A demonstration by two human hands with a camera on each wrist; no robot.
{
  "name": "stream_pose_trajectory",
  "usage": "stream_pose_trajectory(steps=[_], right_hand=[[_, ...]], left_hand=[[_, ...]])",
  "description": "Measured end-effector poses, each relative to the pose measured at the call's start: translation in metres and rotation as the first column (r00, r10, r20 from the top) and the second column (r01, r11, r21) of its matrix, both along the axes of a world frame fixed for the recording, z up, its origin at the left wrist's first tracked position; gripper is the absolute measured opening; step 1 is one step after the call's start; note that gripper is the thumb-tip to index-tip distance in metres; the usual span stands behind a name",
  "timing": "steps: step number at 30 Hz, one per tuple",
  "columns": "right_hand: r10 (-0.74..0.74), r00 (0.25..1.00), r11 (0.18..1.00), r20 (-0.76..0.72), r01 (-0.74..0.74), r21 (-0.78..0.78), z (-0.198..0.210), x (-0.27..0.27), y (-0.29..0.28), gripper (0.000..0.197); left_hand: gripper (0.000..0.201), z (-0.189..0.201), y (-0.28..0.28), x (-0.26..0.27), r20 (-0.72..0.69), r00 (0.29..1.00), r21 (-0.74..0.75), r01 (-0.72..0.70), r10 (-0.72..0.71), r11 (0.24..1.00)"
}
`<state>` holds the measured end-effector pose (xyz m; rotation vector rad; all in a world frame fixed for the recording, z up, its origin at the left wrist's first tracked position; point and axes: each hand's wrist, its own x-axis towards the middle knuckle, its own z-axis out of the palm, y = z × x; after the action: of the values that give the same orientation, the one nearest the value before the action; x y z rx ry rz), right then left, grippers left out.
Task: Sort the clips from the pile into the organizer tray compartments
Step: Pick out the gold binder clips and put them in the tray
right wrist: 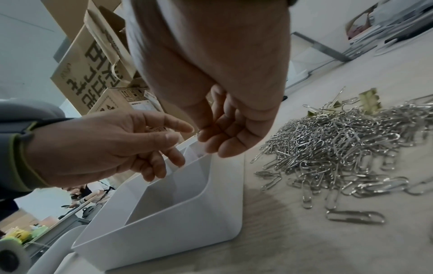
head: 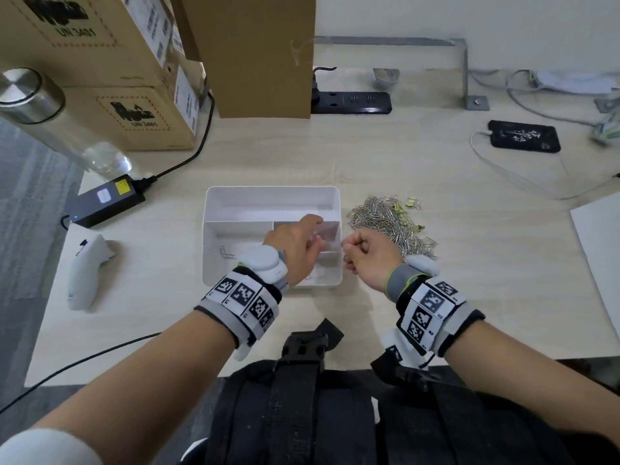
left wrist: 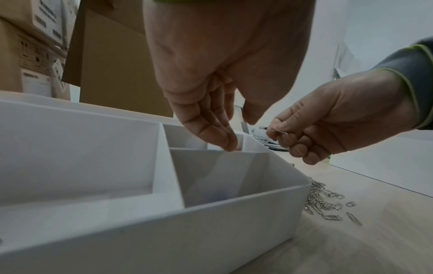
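Observation:
The white organizer tray [head: 271, 193] sits mid-table. A pile of silver paper clips [head: 385, 226] with a few gold binder clips [head: 413, 201] lies just right of it. My left hand [head: 315, 239] hovers over the tray's right-hand compartments with relaxed, empty fingers [left wrist: 218, 133]. At the tray's right rim, my right hand [head: 347, 254] has its fingers curled. Its thumb and forefinger pinch a thin silver paper clip [left wrist: 279, 132]. One paper clip [head: 225, 254] lies in the tray's left compartment. In the right wrist view the pile [right wrist: 339, 146] spreads beside the tray wall [right wrist: 187, 222].
Cardboard boxes [head: 141, 105] and a brown paper bag [head: 261, 55] stand behind the tray. On the left are a steel-capped bottle [head: 50, 109], a power adapter [head: 104, 201] and a white controller [head: 88, 270]. A power strip [head: 352, 102], a black pad [head: 523, 135] and a white sheet [head: 600, 250] lie to the right.

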<state>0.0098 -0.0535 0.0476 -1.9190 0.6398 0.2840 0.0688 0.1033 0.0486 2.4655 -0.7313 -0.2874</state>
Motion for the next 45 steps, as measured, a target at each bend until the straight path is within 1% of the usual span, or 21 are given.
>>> stream_pose_trajectory(steps=[2, 5, 8, 12, 13, 16, 18, 20, 22, 24, 29, 33, 36, 39, 43, 45], right_hand=[[-0.026, 1.0, 1.0, 0.003, 0.026, 0.016, 0.002, -0.001, -0.005, 0.022], [-0.018, 1.0, 1.0, 0.005, 0.018, 0.008, -0.001, -0.001, -0.005, 0.021], [0.013, 1.0, 0.999, 0.022, -0.012, -0.044, -0.003, -0.001, 0.001, 0.019], [0.114, 0.993, 0.993, 0.014, -0.114, -0.038, -0.001, 0.008, 0.026, 0.022], [0.152, 0.988, 0.988, 0.016, -0.152, -0.037, 0.0, 0.014, 0.035, 0.022], [0.261, 0.965, 0.964, 0.031, -0.259, -0.055, 0.001, 0.03, 0.06, 0.016], [0.333, 0.942, 0.942, 0.034, -0.331, -0.055, 0.003, 0.043, 0.081, 0.012], [0.367, 0.929, 0.93, 0.045, -0.366, -0.027, 0.004, 0.054, 0.101, 0.009], [0.377, 0.925, 0.926, 0.044, -0.375, -0.034, 0.003, 0.058, 0.11, 0.008], [0.391, 0.919, 0.919, 0.042, -0.389, -0.058, 0.002, 0.059, 0.112, 0.011], [0.374, 0.925, 0.925, 0.068, -0.367, -0.098, 0.004, 0.045, 0.087, 0.01], [0.28, 0.955, 0.951, 0.101, -0.262, -0.164, 0.004, 0.03, 0.048, 0.01], [0.211, 0.972, 0.96, 0.104, -0.186, -0.211, 0.004, 0.018, 0.008, 0.01], [0.149, 0.986, 0.956, 0.074, -0.124, -0.266, 0.001, 0.008, -0.027, 0.01], [0.061, 0.998, 0.919, 0.018, -0.049, -0.392, -0.006, -0.007, -0.083, 0.014], [0.016, 1.0, 0.899, -0.002, -0.015, -0.438, -0.012, -0.012, -0.109, 0.02]], left_hand=[[0.035, 0.0, -0.001, -0.001, -0.011, 1.0, -0.012, -0.001, 0.001, 1.0], [0.031, 0.001, 0.014, -0.001, -0.059, 0.997, -0.041, -0.055, 0.052, 0.998], [0.028, 0.002, 0.041, -0.003, -0.115, 0.985, -0.035, -0.133, 0.128, 0.99], [0.022, 0.001, 0.086, -0.003, -0.157, 0.95, -0.039, -0.278, 0.269, 0.96], [0.021, 0.002, 0.097, -0.002, -0.155, 0.938, -0.042, -0.321, 0.311, 0.946], [0.021, 0.005, 0.115, 0.003, -0.118, 0.916, -0.033, -0.389, 0.383, 0.921], [0.02, 0.007, 0.122, 0.006, -0.082, 0.91, -0.031, -0.409, 0.406, 0.912], [0.02, 0.007, 0.126, 0.007, -0.041, 0.909, -0.036, -0.416, 0.415, 0.909], [0.021, 0.004, 0.125, 0.008, -0.017, 0.917, -0.056, -0.4, 0.399, 0.915], [0.021, 0.001, 0.128, 0.009, 0.001, 0.919, -0.084, -0.392, 0.394, 0.916], [0.022, -0.007, 0.128, 0.011, 0.023, 0.939, -0.118, -0.337, 0.342, 0.934], [0.023, -0.008, 0.107, 0.013, 0.038, 0.966, -0.146, -0.25, 0.258, 0.957], [0.022, -0.005, 0.071, 0.014, 0.037, 0.988, -0.17, -0.139, 0.147, 0.976], [0.021, 0.001, 0.038, 0.011, 0.054, 0.996, -0.163, -0.067, 0.076, 0.984], [0.021, 0.005, -0.002, 0.003, 0.064, 0.998, -0.143, 0.018, -0.009, 0.99], [0.02, 0.007, -0.017, -0.001, 0.069, 0.997, -0.152, 0.037, -0.026, 0.988]])
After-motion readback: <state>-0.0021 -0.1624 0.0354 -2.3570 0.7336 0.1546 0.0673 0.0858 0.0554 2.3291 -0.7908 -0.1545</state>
